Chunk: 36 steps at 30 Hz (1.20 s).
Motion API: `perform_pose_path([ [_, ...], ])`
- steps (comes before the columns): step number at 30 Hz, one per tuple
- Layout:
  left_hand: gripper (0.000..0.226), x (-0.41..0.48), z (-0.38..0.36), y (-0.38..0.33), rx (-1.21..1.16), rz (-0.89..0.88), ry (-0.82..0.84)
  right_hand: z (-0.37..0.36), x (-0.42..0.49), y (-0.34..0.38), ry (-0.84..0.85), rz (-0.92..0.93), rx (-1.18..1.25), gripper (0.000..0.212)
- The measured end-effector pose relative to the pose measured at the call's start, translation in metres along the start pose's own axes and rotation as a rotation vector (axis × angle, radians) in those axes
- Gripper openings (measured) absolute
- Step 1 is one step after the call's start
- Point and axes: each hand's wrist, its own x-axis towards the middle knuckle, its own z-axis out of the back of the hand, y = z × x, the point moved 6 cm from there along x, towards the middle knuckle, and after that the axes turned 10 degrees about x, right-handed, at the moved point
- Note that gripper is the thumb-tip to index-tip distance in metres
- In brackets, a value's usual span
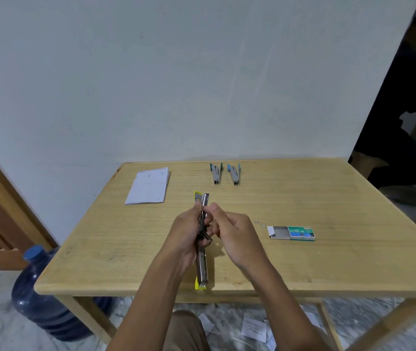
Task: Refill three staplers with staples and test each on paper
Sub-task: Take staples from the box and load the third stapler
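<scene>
I have the yellow stapler (202, 239) opened out flat in my left hand (189, 231), above the table (328, 269) near its front edge. Its long axis runs almost straight away from me: one yellow tip sits by the table edge, the other past my knuckles toward the far side. My left fingers (196, 211) are wrapped tight round the middle of the steel channel, at the hinge.

My right hand (234, 234) is just beside it, touching or nearly so, with the fingertips pinched together at the channel from the right side. I cannot tell whether a strip of staples is between them; it is too small to see. I judge this as the loading step for the first stapler, so what matters is keeping the pinch in line with that channel and sliding along its length, not across.

The staple box (291, 233) lies to the right, its grey cardboard tray pulled half out of the green sleeve, nearer my right hand. Two loose staple bits (259, 223) lie between hand and box. The teal stapler (216, 173) and blue stapler (234, 174) lie at the far edge, both plastic and metal, slim. The paper (147, 187), a thin white folded sheet, lies far left.
</scene>
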Motion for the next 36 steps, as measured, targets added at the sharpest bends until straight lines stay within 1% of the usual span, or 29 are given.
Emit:
perform_pose_path([
  [1, 0.042, 0.0, -0.001, -0.001, -0.005, -0.002, 0.005, 0.002, 0.0, 0.002, -0.039, 0.0, 0.066, 0.037],
  [3, 0.037, -0.001, -0.003, -0.004, 0.023, -0.016, 0.007, 0.01, 0.002, -0.002, -0.199, -0.031, 0.252, 0.034],
  [4, 0.036, -0.002, -0.003, -0.006, 0.072, -0.035, -0.003, 0.012, 0.003, -0.008, -0.272, -0.089, 0.367, 0.034],
  [5, 0.037, -0.002, -0.003, -0.009, 0.155, -0.069, -0.025, 0.011, 0.005, -0.017, -0.309, -0.177, 0.508, 0.035],
  [6, 0.038, -0.002, -0.003, -0.014, 0.288, -0.127, -0.059, 0.005, 0.007, -0.025, -0.306, -0.277, 0.677, 0.037],
  [7, 0.037, -0.002, -0.004, -0.019, 0.48, -0.209, -0.099, -0.003, 0.008, -0.032, -0.288, -0.379, 0.841, 0.039],
  [9, 0.033, -0.003, -0.011, -0.026, 0.992, -0.386, -0.156, -0.018, 0.008, -0.036, -0.251, -0.557, 1.125, 0.043],
  [10, 0.032, -0.004, -0.016, -0.027, 1.216, -0.43, -0.18, -0.022, 0.008, -0.037, -0.257, -0.602, 1.222, 0.042],
  [11, 0.032, -0.005, -0.02, -0.028, 1.35, -0.46, -0.206, -0.024, 0.008, -0.04, -0.284, -0.625, 1.283, 0.041],
  [12, 0.032, -0.006, -0.023, -0.03, 1.409, -0.481, -0.226, -0.025, 0.008, -0.043, -0.312, -0.641, 1.325, 0.04],
  [13, 0.032, -0.007, -0.024, -0.032, 1.42, -0.492, -0.246, -0.026, 0.008, -0.045, -0.34, -0.651, 1.36, 0.04],
  [15, 0.034, -0.008, -0.024, -0.038, 1.382, -0.524, -0.293, -0.024, 0.007, -0.046, -0.39, -0.636, 1.436, 0.042],
  [17, 0.034, -0.009, -0.022, -0.041, 1.279, -0.57, -0.306, -0.024, 0.008, -0.044, -0.388, -0.606, 1.481, 0.04],
  [18, 0.033, -0.009, -0.02, -0.04, 1.148, -0.578, -0.282, -0.022, 0.008, -0.042, -0.376, -0.584, 1.475, 0.037],
  [19, 0.032, -0.007, -0.017, -0.038, 0.975, -0.561, -0.244, -0.019, 0.009, -0.04, -0.369, -0.546, 1.448, 0.032],
  [20, 0.033, -0.004, -0.013, -0.035, 0.793, -0.503, -0.204, -0.013, 0.011, -0.038, -0.373, -0.491, 1.396, 0.027],
  [21, 0.035, 0.001, -0.009, -0.03, 0.624, -0.406, -0.165, -0.004, 0.014, -0.038, -0.386, -0.417, 1.308, 0.024],
  [22, 0.036, 0.006, -0.005, -0.023, 0.465, -0.288, -0.116, 0.006, 0.017, -0.035, -0.394, -0.334, 1.163, 0.024],
  [23, 0.036, 0.01, -0.003, -0.015, 0.308, -0.173, -0.055, 0.017, 0.021, -0.032, -0.386, -0.257, 0.959, 0.025],
  [25, 0.034, 0.016, -0.004, -0.001, 0.024, -0.009, 0.077, 0.034, 0.028, -0.024, -0.312, -0.12, 0.449, 0.029],
  [27, 0.031, 0.02, -0.01, 0.013, -0.159, 0.067, 0.177, 0.04, 0.035, -0.019, -0.163, -0.027, -0.082, 0.03],
  [28, 0.031, 0.022, -0.014, 0.019, -0.213, 0.091, 0.21, 0.041, 0.037, -0.02, -0.086, -0.012, -0.303, 0.03],
  [29, 0.03, 0.022, -0.018, 0.025, -0.263, 0.111, 0.241, 0.042, 0.039, -0.021, -0.027, -0.013, -0.464, 0.031],
  [30, 0.03, 0.023, -0.022, 0.028, -0.312, 0.125, 0.273, 0.044, 0.041, -0.023, 0.021, -0.019, -0.573, 0.032],
  [32, 0.03, 0.025, -0.026, 0.031, -0.378, 0.137, 0.315, 0.044, 0.043, -0.026, 0.097, -0.02, -0.707, 0.035],
  [34, 0.029, 0.029, -0.026, 0.031, -0.421, 0.136, 0.321, 0.043, 0.045, -0.027, 0.138, 0.003, -0.772, 0.036],
  [36, 0.029, 0.03, -0.024, 0.031, -0.472, 0.134, 0.315, 0.043, 0.046, -0.029, 0.144, 0.016, -0.801, 0.035],
])
